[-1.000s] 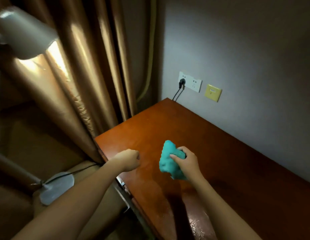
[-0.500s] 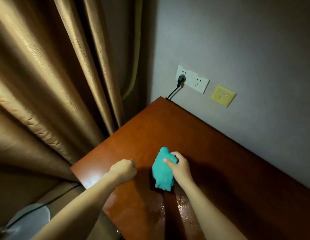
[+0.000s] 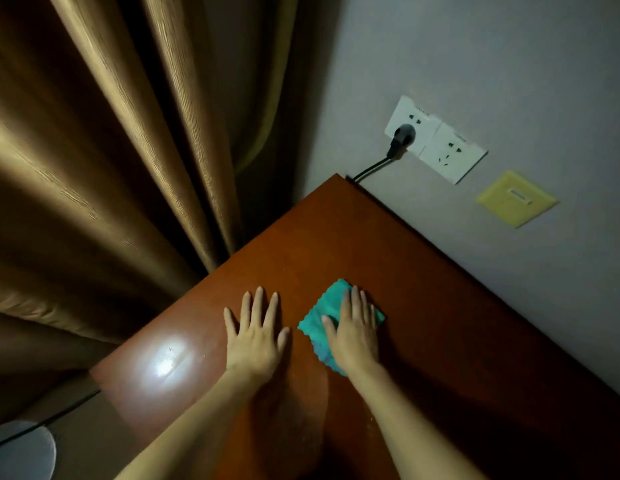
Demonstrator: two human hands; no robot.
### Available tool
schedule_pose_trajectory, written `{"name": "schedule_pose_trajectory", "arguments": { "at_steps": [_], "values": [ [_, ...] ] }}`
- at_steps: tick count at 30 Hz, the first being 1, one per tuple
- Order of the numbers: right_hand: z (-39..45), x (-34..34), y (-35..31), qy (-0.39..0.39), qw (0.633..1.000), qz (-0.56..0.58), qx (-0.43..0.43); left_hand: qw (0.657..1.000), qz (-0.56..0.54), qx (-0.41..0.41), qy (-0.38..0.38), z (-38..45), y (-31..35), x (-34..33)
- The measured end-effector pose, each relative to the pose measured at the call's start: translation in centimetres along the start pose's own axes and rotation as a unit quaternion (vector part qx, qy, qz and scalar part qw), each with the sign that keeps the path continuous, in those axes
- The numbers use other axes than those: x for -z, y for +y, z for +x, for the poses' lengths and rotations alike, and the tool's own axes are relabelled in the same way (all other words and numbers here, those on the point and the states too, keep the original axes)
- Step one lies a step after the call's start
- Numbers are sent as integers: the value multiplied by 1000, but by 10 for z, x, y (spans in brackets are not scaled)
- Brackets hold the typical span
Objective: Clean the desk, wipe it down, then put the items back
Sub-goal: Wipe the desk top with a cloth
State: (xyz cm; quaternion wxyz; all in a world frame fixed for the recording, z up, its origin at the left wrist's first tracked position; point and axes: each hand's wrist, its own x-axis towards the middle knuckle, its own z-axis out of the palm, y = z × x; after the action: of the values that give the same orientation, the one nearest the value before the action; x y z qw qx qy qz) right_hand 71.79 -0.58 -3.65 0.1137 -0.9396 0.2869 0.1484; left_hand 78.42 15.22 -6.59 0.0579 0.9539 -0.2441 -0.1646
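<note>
Fingers (image 3: 359,308) of the right hand (image 3: 353,334) lie straight and close together, pressing flat on the cloth (image 3: 317,318); those of the left hand (image 3: 254,336) are straight and spread, palm down on the bare surface (image 3: 422,323) just beside it. From the head camera, the cloth is teal, soft-looking, with a scalloped edge, lying flat on the surface near its back corner, partly under the right hand. That surface is smooth reddish-brown wood with a bright glare spot toward its left edge. Ribbed tan curtains (image 3: 104,161) hang in folds at the left. On the grey wall, a white double socket (image 3: 436,140) holds a black plug (image 3: 402,135) whose cord runs down behind the corner; any print on it is too small to read. A yellow square plate (image 3: 516,199) with a slot sits beside it. A grey round object (image 3: 21,452) shows bottom left.
</note>
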Motion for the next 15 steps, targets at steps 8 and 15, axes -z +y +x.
{"name": "schedule_pose_trajectory", "arguments": {
  "at_steps": [8,15],
  "values": [
    [79,-8,12,60,992,-63,88,997,0,22,71,62,11,-5],
    [183,29,-31,60,998,-34,13,991,-4,38,130,80,15,-16]
  ]
}}
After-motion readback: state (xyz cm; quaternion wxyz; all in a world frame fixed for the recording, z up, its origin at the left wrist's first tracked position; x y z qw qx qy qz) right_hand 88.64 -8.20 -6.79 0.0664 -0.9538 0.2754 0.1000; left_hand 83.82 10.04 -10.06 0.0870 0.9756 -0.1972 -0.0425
